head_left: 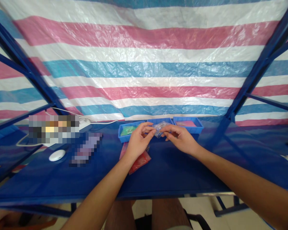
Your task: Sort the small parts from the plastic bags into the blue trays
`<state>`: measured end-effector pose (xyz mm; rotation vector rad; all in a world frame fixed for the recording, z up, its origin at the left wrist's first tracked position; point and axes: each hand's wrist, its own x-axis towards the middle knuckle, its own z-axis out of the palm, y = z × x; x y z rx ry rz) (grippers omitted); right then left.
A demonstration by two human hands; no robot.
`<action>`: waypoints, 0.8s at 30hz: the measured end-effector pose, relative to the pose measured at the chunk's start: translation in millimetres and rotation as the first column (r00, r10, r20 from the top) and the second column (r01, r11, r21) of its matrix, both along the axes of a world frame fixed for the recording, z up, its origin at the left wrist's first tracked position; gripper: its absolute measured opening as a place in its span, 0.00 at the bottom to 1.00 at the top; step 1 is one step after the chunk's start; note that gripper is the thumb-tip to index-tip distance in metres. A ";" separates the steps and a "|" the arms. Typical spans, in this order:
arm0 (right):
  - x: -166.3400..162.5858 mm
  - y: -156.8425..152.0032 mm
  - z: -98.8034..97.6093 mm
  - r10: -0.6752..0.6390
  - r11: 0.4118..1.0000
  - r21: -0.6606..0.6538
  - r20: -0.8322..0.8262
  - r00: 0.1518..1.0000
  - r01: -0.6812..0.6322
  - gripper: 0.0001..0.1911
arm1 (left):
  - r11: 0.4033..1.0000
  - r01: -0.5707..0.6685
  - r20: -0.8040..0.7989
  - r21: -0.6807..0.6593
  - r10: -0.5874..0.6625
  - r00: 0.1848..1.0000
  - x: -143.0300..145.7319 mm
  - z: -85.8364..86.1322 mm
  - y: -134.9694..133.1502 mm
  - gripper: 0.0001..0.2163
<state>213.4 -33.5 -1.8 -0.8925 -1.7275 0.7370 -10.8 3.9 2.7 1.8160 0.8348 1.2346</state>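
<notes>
you had both bare hands raised over the blue table (182, 182), grasping one small, crinkled clear plastic bag (160, 127) between them. your left hand (142, 138) pinched its near left edge, thumb and forefinger brought close together, while the other fingers curled loosely behind. your right hand (181, 138) gripped the opposite side with its fingertips, the palm turned inward. the bag sat in the gap between your hands, in front of the middle blue tray (155, 120), and covered part of it, so you could not have told from this view what lay inside that tray.

to the left stood another blue tray (125, 138) with green packets (128, 130) in it, partly behind your left hand. to the right, the third blue tray (195, 130) held something flat and pink (185, 123). under your left wrist, red plastic packets (139, 162) lay on the tabletop, partly hidden by your forearm.

farther left you had a rounded white object (57, 155) beside a pixelated oblong item (86, 150), and a white cable (103, 122) ran along the back. behind everything hung a striped sheet (144, 68) in red, white and blue, framed by blue metal posts (252, 75).
</notes>
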 end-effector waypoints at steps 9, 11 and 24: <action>5.1 16.8 -11.7 -0.014 0.927 -0.366 -0.236 0.972 -0.076 0.30 | 0.973 -0.215 0.049 0.080 0.212 0.976 -6.2 6.0 1.9 0.19; 6.6 18.4 -14.6 -0.032 0.935 -0.354 -0.161 0.986 -0.027 0.28 | 0.969 -0.225 0.018 0.098 0.224 0.974 -6.4 7.6 0.2 0.18; -35.3 -36.2 3.9 0.354 0.850 0.166 0.521 0.776 -0.500 0.26 | 0.914 -0.179 -0.229 0.364 0.274 0.934 -5.7 16.8 -17.3 0.16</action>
